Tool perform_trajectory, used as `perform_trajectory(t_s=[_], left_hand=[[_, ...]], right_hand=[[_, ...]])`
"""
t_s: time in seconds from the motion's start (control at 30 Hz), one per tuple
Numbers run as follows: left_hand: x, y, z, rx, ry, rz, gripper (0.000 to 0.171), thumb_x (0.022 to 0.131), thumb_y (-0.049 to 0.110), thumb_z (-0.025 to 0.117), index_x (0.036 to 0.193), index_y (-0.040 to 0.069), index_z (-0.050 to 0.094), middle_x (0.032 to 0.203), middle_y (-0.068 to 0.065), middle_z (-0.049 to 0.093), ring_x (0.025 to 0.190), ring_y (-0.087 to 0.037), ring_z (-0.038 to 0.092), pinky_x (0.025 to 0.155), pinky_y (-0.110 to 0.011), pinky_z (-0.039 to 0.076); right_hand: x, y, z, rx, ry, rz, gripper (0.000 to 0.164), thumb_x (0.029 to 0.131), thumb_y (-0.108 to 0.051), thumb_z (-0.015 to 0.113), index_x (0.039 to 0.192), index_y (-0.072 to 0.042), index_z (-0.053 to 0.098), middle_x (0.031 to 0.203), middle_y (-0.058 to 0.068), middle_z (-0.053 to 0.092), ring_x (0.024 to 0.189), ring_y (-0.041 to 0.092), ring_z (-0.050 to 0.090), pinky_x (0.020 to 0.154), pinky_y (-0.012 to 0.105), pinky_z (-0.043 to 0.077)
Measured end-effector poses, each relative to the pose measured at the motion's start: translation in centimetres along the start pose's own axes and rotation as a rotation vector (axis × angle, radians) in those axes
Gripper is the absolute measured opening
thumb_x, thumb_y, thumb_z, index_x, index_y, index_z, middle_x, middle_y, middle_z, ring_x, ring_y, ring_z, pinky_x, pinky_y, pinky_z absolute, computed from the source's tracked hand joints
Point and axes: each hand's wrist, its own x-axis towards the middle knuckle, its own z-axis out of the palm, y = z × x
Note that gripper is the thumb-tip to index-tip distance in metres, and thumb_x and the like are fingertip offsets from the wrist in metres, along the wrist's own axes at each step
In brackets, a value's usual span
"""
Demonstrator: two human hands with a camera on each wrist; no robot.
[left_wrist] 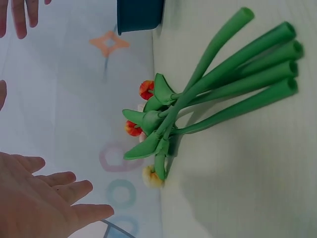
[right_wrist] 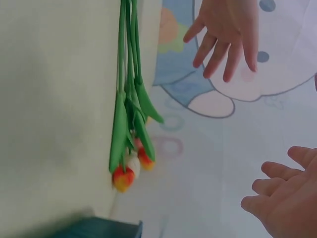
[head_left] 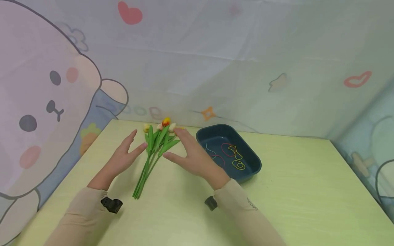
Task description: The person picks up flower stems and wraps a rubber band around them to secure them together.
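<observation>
"Fingers (head_left: 130, 139) of the left hand (head_left: 121, 160): how do they lie?"

"Spread wide, fairly straight, thumb well apart. The right hand (head_left: 197, 157) is much the same, its fingers extended and its thumb pointing toward the left hand."

"And what lies between them?"

"A loose bunch of tulips with smooth green stems, broad green leaves and red-and-yellow, white and pale yellow blooms (head_left: 150, 139). It rests on the pale yellow-green worktop (head_left: 298, 177), blooms toward one o'clock, stem ends toward seven. The left wrist view shows five stem ends, some stems crossing."

"Is either hand touching it?"

"Both wrist views show a gap. From the head, the left hand is just beside it at nine o'clock; the right, at three, overlaps the blooms' edge only by the line of sight."

"What's beyond the right hand?"

"A dark blue, round-cornered rectangular tray (head_left: 215, 132), at three o'clock from the bunch and partly hidden by that hand. Thin red and yellow loops (head_left: 238, 165) lie inside, one yellow loop pinched at its middle, another coiled at about five o'clock in the tray."

"And the wrists?"

"Beige sleeves (head_left: 83, 203), with a small black device (head_left: 112, 205) at each cuff."
</observation>
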Motion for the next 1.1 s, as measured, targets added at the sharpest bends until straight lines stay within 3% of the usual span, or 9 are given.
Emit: perform_trajectory(t_s=[0.17, 0.33, 0.63, 0.8, 1.1], left_hand=[[0.3, -0.9, 0.4, -0.034, -0.006, -0.016, 0.085, 0.098, 0.053, 0.045, 0.156, 0.013, -0.005, 0.16, -0.021, 0.003, 0.144, -0.045, 0.01, 0.108, -0.071, 0.021], [0.5, -1.7, 0.8, -0.051, -0.007, -0.046, 0.087, 0.098, 0.055, 0.044, 0.155, 0.013, -0.005, 0.16, -0.02, 0.003, 0.144, -0.045, 0.01, 0.108, -0.071, 0.022], [1.2, -2.8, 1.7, -0.102, -0.033, -0.09, 0.09, 0.096, 0.059, 0.044, 0.155, 0.013, -0.007, 0.159, -0.022, 0.005, 0.144, -0.046, 0.009, 0.109, -0.069, 0.023], [1.6, -3.2, 1.9, -0.125, -0.048, -0.117, 0.092, 0.096, 0.06, 0.044, 0.155, 0.011, -0.006, 0.158, -0.025, 0.007, 0.143, -0.047, 0.012, 0.109, -0.068, 0.024], [2.2, -3.6, 2.5, -0.14, -0.056, -0.164, 0.092, 0.096, 0.058, 0.044, 0.155, 0.008, -0.006, 0.157, -0.027, 0.011, 0.141, -0.046, 0.021, 0.108, -0.067, 0.028]], right_hand=[[0.8, -0.1, 2.1, 0.084, 0.003, 0.03, 0.08, 0.092, -0.049, 0.061, 0.155, -0.019, 0.022, 0.159, 0.001, 0.024, 0.146, 0.022, 0.021, 0.117, 0.049, 0.026], [1.5, 0.2, 4.3, 0.27, -0.002, 0.125, 0.078, 0.092, -0.052, 0.058, 0.154, -0.019, 0.024, 0.158, 0.0, 0.026, 0.144, 0.025, 0.026, 0.115, 0.05, 0.031], [2.2, 1.0, 6.7, 0.471, -0.008, 0.19, 0.079, 0.094, -0.046, 0.058, 0.154, -0.009, 0.022, 0.157, 0.006, 0.027, 0.145, 0.022, 0.025, 0.117, 0.044, 0.028], [2.6, 1.5, 8.2, 0.527, 0.002, 0.256, 0.078, 0.094, -0.045, 0.06, 0.153, -0.011, 0.024, 0.156, 0.007, 0.029, 0.143, 0.028, 0.029, 0.113, 0.048, 0.034], [3.2, 2.2, 10.8, 0.527, 0.025, 0.36, 0.08, 0.091, -0.042, 0.065, 0.153, -0.011, 0.026, 0.153, 0.012, 0.034, 0.139, 0.036, 0.034, 0.107, 0.051, 0.041]])
